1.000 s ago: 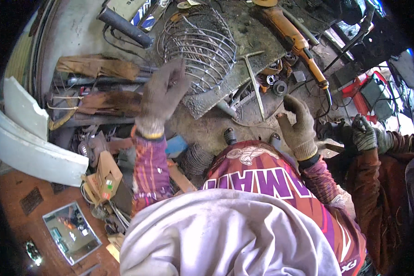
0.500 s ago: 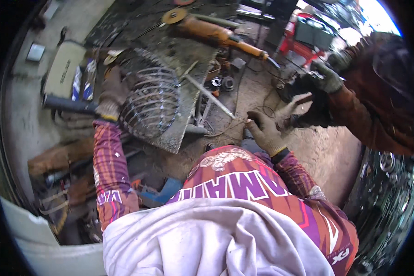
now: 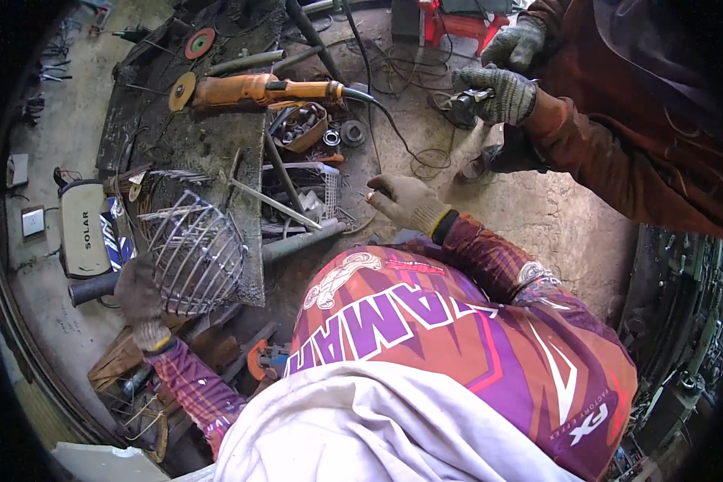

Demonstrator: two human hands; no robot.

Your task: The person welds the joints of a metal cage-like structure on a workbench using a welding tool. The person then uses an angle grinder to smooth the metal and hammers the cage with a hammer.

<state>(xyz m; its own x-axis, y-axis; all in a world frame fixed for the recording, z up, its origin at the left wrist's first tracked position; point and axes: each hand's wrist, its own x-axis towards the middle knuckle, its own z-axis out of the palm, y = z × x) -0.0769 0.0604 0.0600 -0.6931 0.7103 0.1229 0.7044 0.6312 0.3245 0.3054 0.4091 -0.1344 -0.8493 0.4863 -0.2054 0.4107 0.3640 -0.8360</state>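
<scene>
A rounded cage of welded metal rods (image 3: 199,257) rests tilted at the near left corner of the dark work table. My left hand (image 3: 139,296), in a dark brown glove, grips the cage's left side; its fingertips are partly hidden. Just behind that hand a dark round tube (image 3: 92,288) sticks out. My right hand (image 3: 410,205), in a tan glove, hovers in front of my body with its fingers loosely bent and a gap by the thumb. I see nothing in it. A thin metal bar (image 3: 277,204) slants off the table edge, left of this hand.
An orange angle grinder (image 3: 253,91) lies at the back of the table (image 3: 217,153). A box of metal parts (image 3: 304,128) and a white plastic basket (image 3: 327,189) stand beside it. At right, a co-worker's gloved hands (image 3: 502,92) hold a dark object. Cables (image 3: 410,153) cross the floor.
My left hand and the cage have come nearer and to the left, and the cage has turned. My right hand sits farther left in the picture. The whole view has shifted.
</scene>
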